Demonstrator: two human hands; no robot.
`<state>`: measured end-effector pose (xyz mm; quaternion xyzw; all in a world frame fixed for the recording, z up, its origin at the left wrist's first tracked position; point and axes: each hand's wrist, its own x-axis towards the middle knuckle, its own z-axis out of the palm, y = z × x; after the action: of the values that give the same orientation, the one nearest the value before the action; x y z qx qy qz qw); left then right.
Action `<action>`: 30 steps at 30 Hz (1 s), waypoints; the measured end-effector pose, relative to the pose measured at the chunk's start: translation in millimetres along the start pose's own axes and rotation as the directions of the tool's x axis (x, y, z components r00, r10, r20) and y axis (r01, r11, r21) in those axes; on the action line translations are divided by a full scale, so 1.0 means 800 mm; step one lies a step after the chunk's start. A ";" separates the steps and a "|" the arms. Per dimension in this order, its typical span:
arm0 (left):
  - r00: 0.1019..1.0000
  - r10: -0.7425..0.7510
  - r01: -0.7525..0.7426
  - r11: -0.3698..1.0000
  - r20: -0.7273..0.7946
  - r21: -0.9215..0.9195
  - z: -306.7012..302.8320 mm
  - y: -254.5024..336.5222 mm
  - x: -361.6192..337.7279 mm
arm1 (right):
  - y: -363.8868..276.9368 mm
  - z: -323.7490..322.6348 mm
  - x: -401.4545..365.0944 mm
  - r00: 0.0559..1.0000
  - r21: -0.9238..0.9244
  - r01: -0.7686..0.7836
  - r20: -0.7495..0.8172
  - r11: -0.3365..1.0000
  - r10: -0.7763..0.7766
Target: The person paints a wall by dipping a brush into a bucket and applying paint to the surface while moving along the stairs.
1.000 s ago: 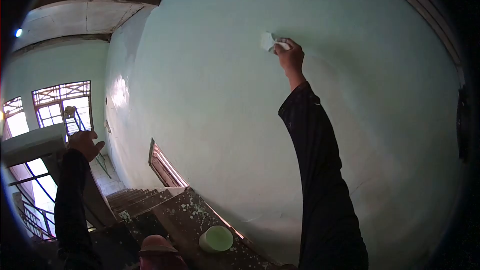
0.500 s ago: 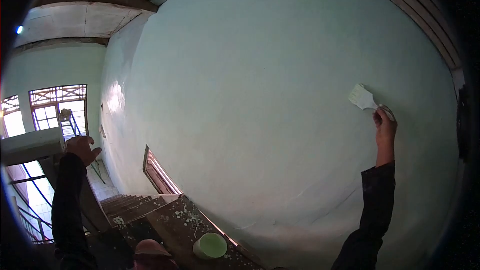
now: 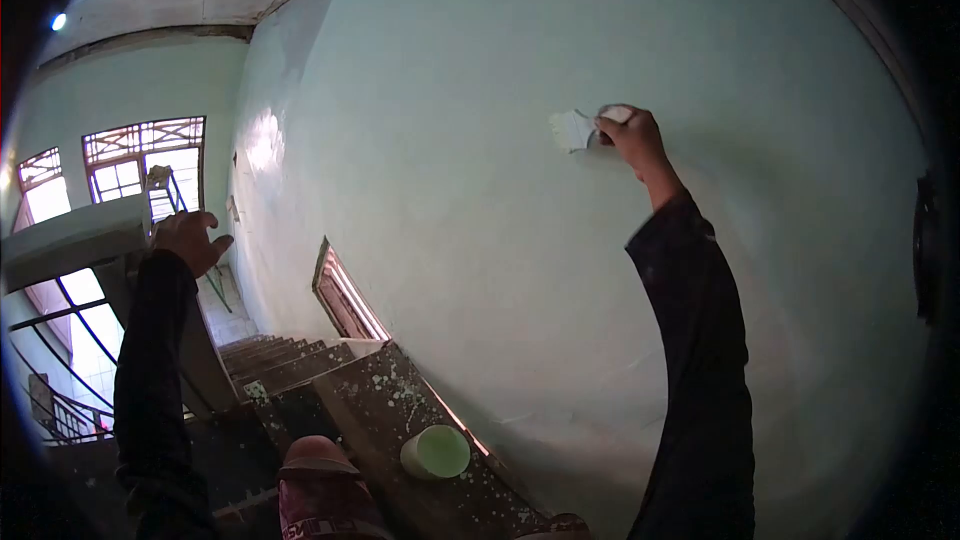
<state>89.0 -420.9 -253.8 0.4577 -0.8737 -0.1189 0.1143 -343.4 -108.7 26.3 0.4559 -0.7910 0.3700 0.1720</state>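
A flat white paintbrush [image 3: 576, 130] is in my right hand [image 3: 632, 138], whose fingers are wrapped round its handle. Its pale bristles point left and lie against, or very close to, the pale green wall [image 3: 480, 220]. Over at the left, my left hand [image 3: 192, 240] rests by the end of a thick, light-coloured banister [image 3: 80, 235]. Its thumb and forefinger are spread apart with nothing between them, while the other fingers are partly hidden. Below, a round tub with light green contents [image 3: 436, 453] stands on the paint-spattered dark floor [image 3: 380, 390].
Dark stairs [image 3: 290, 360] lead down at the left of the wall. A small framed opening [image 3: 350, 295] sits low in the wall. My foot [image 3: 318, 485] is on the floor beside the tub. Windows [image 3: 145, 160] and a ladder [image 3: 168, 190] appear at the far left.
My right hand has swept the paintbrush left and up across the wall. My left hand stays by the banister. The whole view has shifted a little.
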 end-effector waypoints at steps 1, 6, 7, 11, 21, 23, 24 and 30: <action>1.000 -0.006 0.006 1.000 0.009 0.002 0.001 0.000 0.000 | 0.003 0.010 0.023 0.998 -0.248 0.034 -0.036 0.968 -0.045; 1.000 0.009 -0.008 0.999 -0.022 0.039 0.011 -0.007 0.010 | -0.030 -0.034 0.119 0.907 -0.710 0.122 -0.204 0.694 -0.368; 0.996 0.035 -0.031 0.998 -0.084 0.046 0.018 -0.008 0.013 | -0.051 -0.046 0.119 0.900 -0.691 0.122 -0.226 0.713 -0.374; 0.993 0.041 -0.037 0.999 -0.106 0.038 0.016 -0.005 0.010 | -0.082 -0.036 0.080 0.901 -0.441 0.190 -0.276 0.877 -0.335; 0.997 0.022 -0.019 0.999 -0.075 0.036 0.019 -0.007 0.014 | -0.002 0.042 0.101 0.951 -0.675 0.106 -0.147 0.730 -0.274; 0.998 0.029 -0.027 0.999 -0.054 0.041 0.015 -0.005 0.014 | -0.017 0.002 0.152 0.923 -0.770 0.126 -0.141 0.625 -0.359; 0.999 0.041 -0.039 0.998 -0.034 0.043 0.013 -0.002 0.013 | -0.035 -0.008 0.158 0.880 -0.777 0.185 -0.141 0.601 -0.454; 0.992 0.067 -0.064 0.998 -0.105 0.027 0.016 -0.001 0.012 | -0.052 -0.008 0.155 0.626 -0.810 0.496 0.084 0.314 -0.775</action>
<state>80.6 -428.1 -265.6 0.4357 -0.8823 -0.0806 0.1589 -373.9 -190.8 123.8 0.5448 -0.5754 -0.0390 0.6087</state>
